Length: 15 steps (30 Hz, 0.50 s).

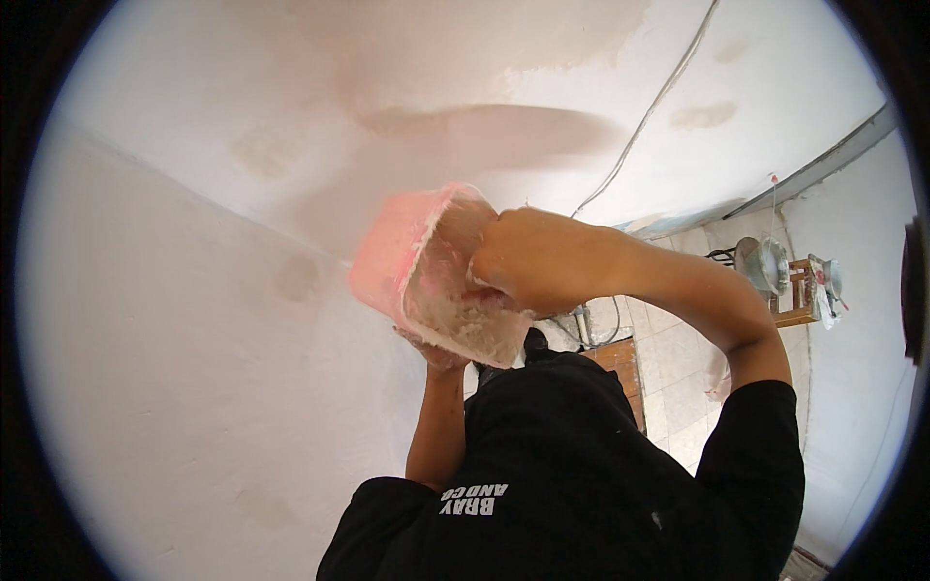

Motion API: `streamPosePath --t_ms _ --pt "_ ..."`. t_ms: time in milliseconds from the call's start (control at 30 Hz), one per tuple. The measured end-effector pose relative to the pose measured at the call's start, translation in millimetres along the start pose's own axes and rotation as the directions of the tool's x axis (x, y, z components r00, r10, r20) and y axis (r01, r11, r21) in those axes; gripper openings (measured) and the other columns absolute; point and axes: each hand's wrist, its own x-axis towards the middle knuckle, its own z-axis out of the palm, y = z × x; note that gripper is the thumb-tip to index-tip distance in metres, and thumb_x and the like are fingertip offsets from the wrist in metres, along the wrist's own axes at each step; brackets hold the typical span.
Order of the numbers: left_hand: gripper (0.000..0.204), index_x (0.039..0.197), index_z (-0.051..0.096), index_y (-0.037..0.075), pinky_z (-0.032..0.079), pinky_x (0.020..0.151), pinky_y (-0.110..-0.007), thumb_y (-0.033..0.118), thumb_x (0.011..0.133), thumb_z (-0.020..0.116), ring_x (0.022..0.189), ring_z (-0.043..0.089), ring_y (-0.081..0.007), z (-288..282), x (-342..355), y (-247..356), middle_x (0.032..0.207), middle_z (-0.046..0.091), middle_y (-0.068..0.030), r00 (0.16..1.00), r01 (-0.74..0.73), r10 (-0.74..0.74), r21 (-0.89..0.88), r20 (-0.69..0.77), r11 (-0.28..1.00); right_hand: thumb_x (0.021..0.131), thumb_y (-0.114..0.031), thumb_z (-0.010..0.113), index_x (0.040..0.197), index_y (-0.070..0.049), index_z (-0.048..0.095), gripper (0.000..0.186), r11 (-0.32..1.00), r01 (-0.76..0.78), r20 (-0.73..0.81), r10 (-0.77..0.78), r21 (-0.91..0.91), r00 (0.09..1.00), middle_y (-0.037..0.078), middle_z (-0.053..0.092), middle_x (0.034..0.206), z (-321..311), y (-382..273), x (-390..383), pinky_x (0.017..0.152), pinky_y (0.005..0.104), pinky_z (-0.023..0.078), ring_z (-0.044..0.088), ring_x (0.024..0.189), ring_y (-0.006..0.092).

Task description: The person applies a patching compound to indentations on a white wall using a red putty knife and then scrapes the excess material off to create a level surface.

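Observation:
A pink plastic tub (387,254) is tilted on its side in front of me, its open mouth facing right. Wet, pale plaster-like paste (475,329) coats its inner walls and lies thicker along the lower side. From below, my left hand (433,351) grips the tub, with most of its fingers hidden behind it. My right hand (523,259) reaches into the mouth with its fingers curled inward. What those fingers hold, if anything, is hidden, and whitish paste smears that hand's edge.
A pale wall (242,387) with damp patches rises close on the left and ahead. A thin cable (659,102) hangs along it. To the right, a wooden stool (796,295) stands beside a bucket (770,266) on the tiled floor (678,387). A brown board (616,366) lies near my feet.

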Motion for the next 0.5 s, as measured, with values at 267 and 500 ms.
streamPosePath --t_ms 267,500 --pt "0.086 0.152 0.019 0.017 0.035 0.111 -0.049 0.075 0.090 0.032 0.138 0.035 -0.0297 4.7 -9.1 -8.3 0.151 0.033 -0.0095 0.978 0.080 -0.070 0.044 -0.195 0.996 0.081 -0.017 0.068 0.080 -0.005 0.071 0.012 0.998 -0.062 0.084 0.064 -0.026 0.994 0.014 0.067 0.071 18.8 -7.1 -18.1 0.061 0.0390 0.053 0.067 0.067 0.0309" --pt "0.082 0.152 0.020 0.017 0.036 0.111 -0.049 0.072 0.092 0.032 0.137 0.036 -0.0291 62.9 -15.6 -17.8 0.151 0.034 -0.0088 0.930 0.066 -0.096 -0.095 -0.354 0.993 0.085 -0.029 0.069 0.085 -0.004 0.071 0.025 0.991 -0.130 -0.322 0.120 -0.012 0.939 0.015 0.067 0.071 5.0 17.7 -88.5 0.056 0.0376 0.049 0.063 0.063 0.0319"
